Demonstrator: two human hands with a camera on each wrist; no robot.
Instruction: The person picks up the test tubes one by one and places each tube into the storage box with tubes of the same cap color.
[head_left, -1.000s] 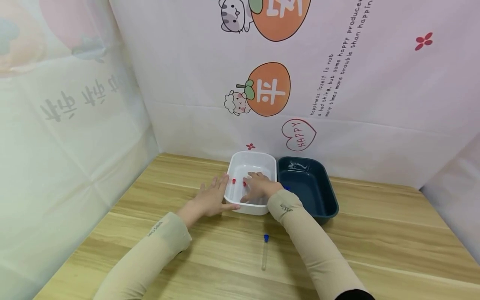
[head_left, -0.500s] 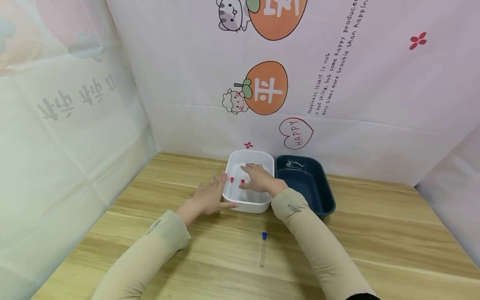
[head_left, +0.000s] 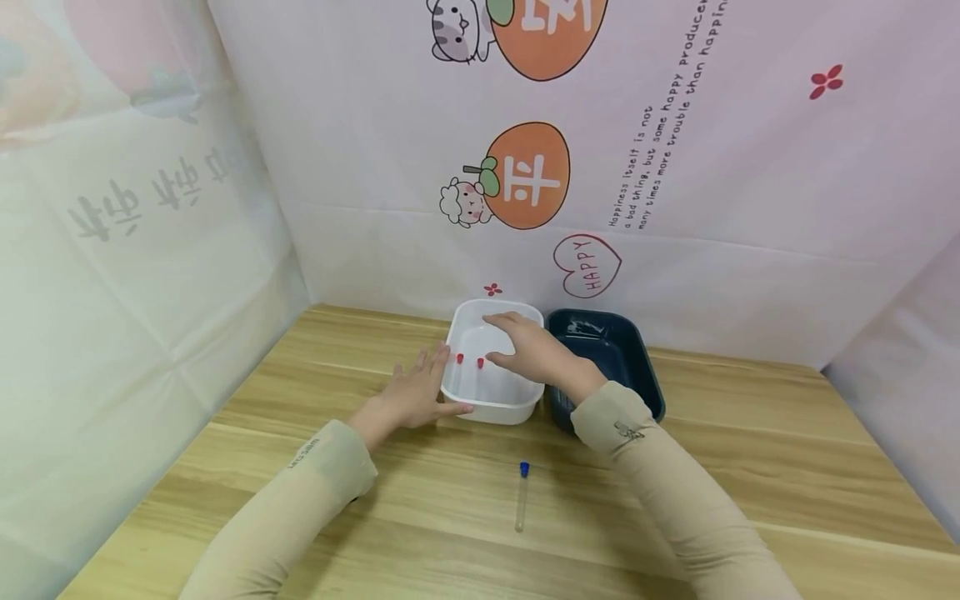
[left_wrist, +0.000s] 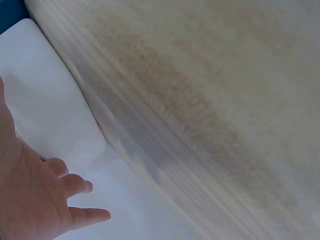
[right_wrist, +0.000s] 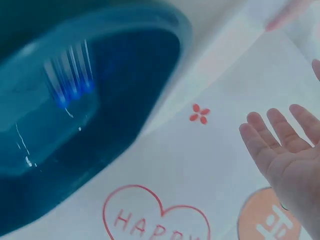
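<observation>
A white bin [head_left: 491,412] stands on the table with two red-capped test tubes [head_left: 480,363] lying inside. My left hand [head_left: 408,396] rests against its left front corner, fingers straight and thumb along the front. Over the bin's right side hovers my right hand [head_left: 540,354], fingers extended and thumb apart, holding nothing. Beside it stands a dark blue bin [head_left: 654,375]; the right wrist view shows blue-capped test tubes [right_wrist: 75,92] in it. One more blue-capped test tube [head_left: 521,504] lies on the table between my forearms. The right hand hides part of both bins.
The wood-grain table [head_left: 390,533] meets a printed cloth backdrop [head_left: 375,250] right behind both bins. Another cloth [head_left: 150,333] hangs along the left side.
My right hand has risen out of the white bin and shifted right, uncovering the red caps. The left hand stays at the bin. The view has drifted slightly.
</observation>
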